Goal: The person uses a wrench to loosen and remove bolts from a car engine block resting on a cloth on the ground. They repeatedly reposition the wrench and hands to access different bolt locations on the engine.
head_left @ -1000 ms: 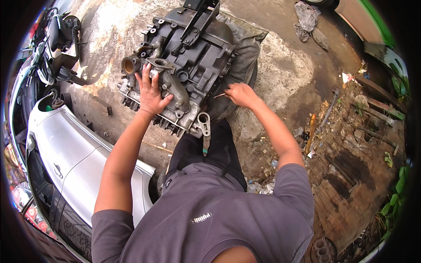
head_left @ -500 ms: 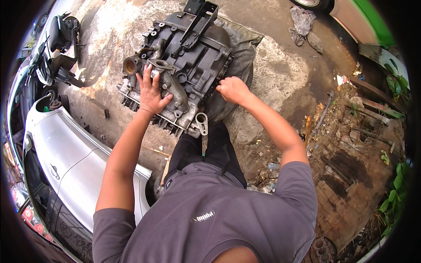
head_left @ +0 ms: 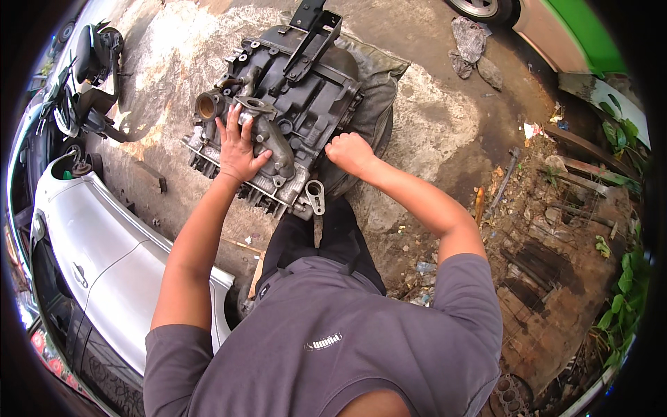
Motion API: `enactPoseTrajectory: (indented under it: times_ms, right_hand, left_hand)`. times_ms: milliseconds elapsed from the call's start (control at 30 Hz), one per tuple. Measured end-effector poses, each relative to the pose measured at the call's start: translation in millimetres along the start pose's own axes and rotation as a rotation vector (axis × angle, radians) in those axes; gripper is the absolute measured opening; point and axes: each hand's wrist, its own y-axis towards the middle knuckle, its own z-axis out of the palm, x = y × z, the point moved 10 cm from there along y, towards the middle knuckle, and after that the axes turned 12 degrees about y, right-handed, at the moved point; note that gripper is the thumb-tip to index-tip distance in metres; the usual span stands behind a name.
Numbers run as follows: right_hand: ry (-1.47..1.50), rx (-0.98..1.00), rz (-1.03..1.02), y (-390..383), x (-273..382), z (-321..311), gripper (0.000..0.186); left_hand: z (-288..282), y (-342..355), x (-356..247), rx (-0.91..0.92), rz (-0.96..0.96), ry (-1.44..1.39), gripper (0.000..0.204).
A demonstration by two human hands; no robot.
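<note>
Head view: engine (head_left: 316, 104) sits upper centre of frame, tilted, on a dark padded sack (head_left: 381, 104) that shows along its right side. Hands are apart. Left hand (head_left: 240, 153) lies flat, fingers spread, on the grey metal manifold (head_left: 278, 151) at the engine's lower left; it presses, doesn't grip. Right hand (head_left: 351, 154) is curled into a fist just beside the engine's right side; can't tell from here whether anything is inside it or whether it touches the metal. Ring-ended bracket (head_left: 315, 196) sticks out at the engine's near edge, above the person's dark trousers (head_left: 295, 243). Silver car body (head_left: 118, 243) fills left of frame, motorbike (head_left: 94, 76) upper left, crumpled grey cloth (head_left: 469, 38) upper right.
</note>
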Motion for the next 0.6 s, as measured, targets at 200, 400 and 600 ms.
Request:
enactPoseTrajectory:
  times_ms: [200, 400, 600]
  right_hand:
    - [-0.082, 0.021, 0.006, 2, 17, 2, 0.009]
    - [-0.07, -0.035, -0.005, -2, 8, 2, 0.008]
    - [-0.052, -0.179, 0.003, -14, -37, -5, 0.009]
  left_hand:
    - [-1, 0, -1, -0.017, 0.025, -0.001, 0.098]
    - [2, -1, 1, 0.006, 0.007, -0.008, 0.097]
    - [0, 0, -1, 0.001, 0.005, -0.012, 0.097]
